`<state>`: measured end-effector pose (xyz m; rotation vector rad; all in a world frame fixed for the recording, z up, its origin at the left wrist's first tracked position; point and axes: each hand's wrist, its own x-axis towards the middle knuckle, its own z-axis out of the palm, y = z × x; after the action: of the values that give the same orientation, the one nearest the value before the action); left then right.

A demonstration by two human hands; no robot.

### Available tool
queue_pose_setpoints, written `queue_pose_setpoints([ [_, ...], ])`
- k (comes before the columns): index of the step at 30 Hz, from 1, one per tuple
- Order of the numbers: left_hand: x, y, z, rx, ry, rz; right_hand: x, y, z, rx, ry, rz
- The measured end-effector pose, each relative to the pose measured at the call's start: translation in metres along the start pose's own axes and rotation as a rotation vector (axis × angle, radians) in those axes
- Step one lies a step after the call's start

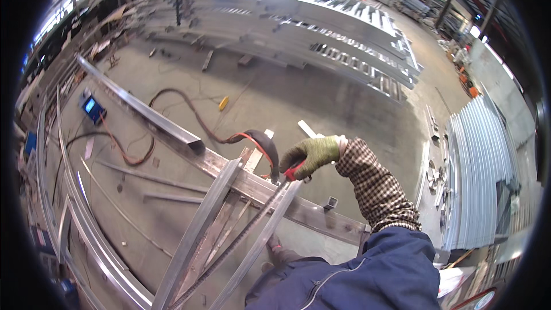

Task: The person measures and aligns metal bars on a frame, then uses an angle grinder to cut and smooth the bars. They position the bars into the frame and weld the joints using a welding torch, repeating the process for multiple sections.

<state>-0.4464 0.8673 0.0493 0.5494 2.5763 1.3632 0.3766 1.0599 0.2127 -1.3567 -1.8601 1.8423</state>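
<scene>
My right hand [313,156], in a green work glove with a checked sleeve, is closed round a red welding clamp [294,171] just above a steel beam [252,186]. Its jaws are mostly hidden by the glove and the beam. A thick black cable [265,143] with an orange-red lead arches down right beside the hand. Two galvanized channels [198,232] and a thin ribbed bar [247,235] run from the beam toward me, their far ends close to the hand. My left hand is out of view.
A blue machine [92,108] with a lit display stands on the floor at left, cables leading from it. Long bent metal profiles [94,229] lie at left. Stacked galvanized sections [275,28] fill the back; corrugated sheets [479,166] stand at right. A yellow object [223,103] lies on the floor.
</scene>
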Motion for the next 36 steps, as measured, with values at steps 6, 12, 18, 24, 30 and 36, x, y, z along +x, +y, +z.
queue_pose_setpoints([
  [6, -0.001, 0.078, 0.015, -0.342, -0.107, 0.307, -0.118, 0.016, 0.098, -0.069, 0.172, 0.022],
  [12, -0.054, 0.165, 0.036, -0.769, -0.543, 0.532, -0.248, 0.039, 0.189, -0.122, 0.354, 0.124],
  [18, -0.209, 0.255, 0.055, -0.861, -1.221, 0.676, -0.388, 0.082, 0.27, 0.062, 0.596, 0.195],
  [24, -0.432, 0.282, 0.052, -0.998, -1.408, 0.734, -0.529, 0.148, 0.345, 0.044, 0.817, 0.168],
  [30, -0.651, 0.238, 0.033, -1.128, -1.67, 0.752, -0.671, 0.248, 0.417, -0.006, 0.995, 0.233],
  [36, -0.792, 0.269, 0.021, -1.04, -1.394, 0.908, -0.761, 0.341, 0.504, 0.318, 0.933, 0.494],
])
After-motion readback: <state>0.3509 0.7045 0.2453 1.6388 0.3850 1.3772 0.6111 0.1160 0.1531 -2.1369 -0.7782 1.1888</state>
